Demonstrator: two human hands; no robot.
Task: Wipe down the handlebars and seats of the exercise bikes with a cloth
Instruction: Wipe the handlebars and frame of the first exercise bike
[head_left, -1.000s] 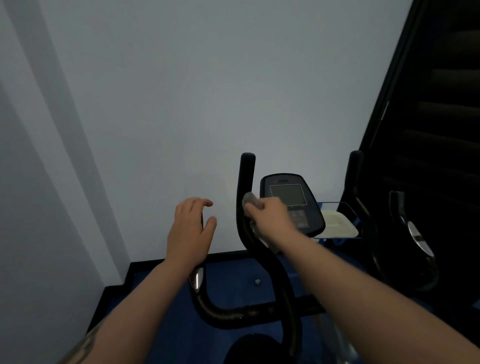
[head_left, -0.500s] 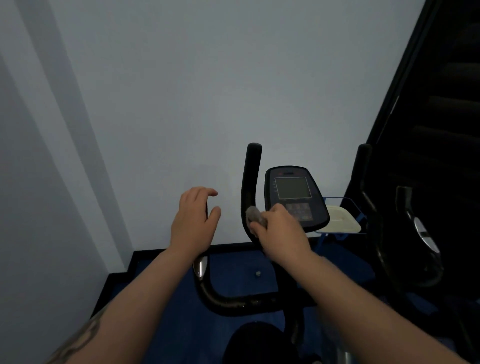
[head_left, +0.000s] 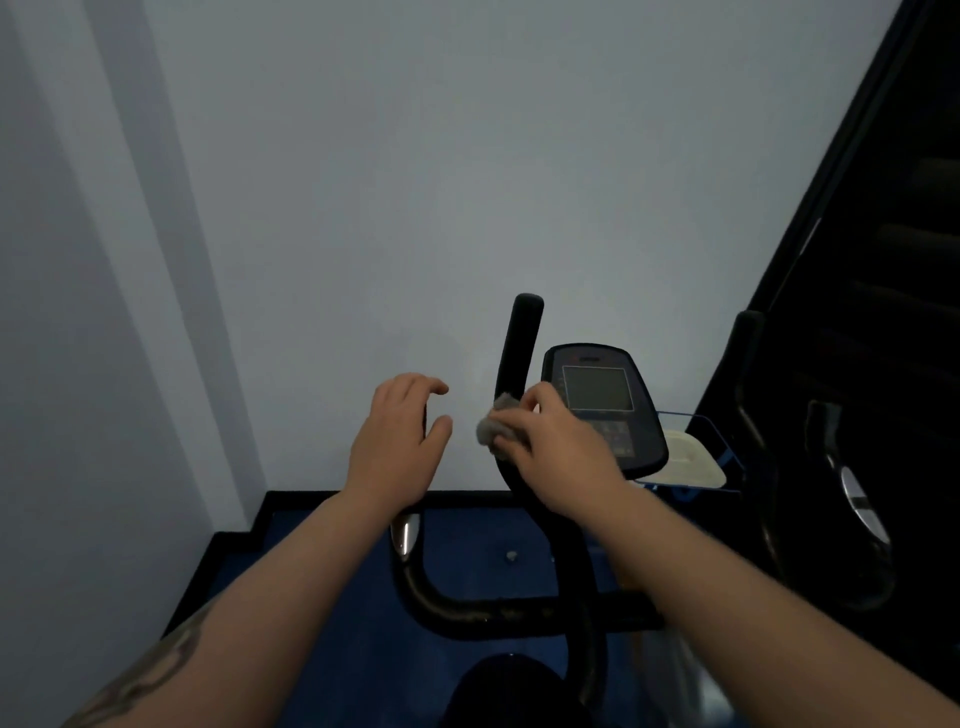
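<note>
The black handlebar (head_left: 493, 613) of an exercise bike curves up in front of me. My right hand (head_left: 556, 447) pinches a small grey cloth (head_left: 492, 426) and presses it against the left side of the right upright bar (head_left: 521, 348), below its tip. My left hand (head_left: 395, 441) curls over the top of the left upright bar, which shows only as a dark sliver (head_left: 425, 418) between fingers and thumb. A metal sensor plate (head_left: 402, 535) shows under that hand. The dark seat (head_left: 498, 691) is at the bottom edge.
The bike's console (head_left: 602, 405) stands just right of my right hand. A white tray in a blue rack (head_left: 693, 462) sits behind it. Another dark bike (head_left: 831, 493) and a black staircase fill the right side. The wall is close ahead, above a blue floor (head_left: 467, 535).
My right hand has slid the cloth down the right upright bar and round to its left side. My left hand stays on the left bar.
</note>
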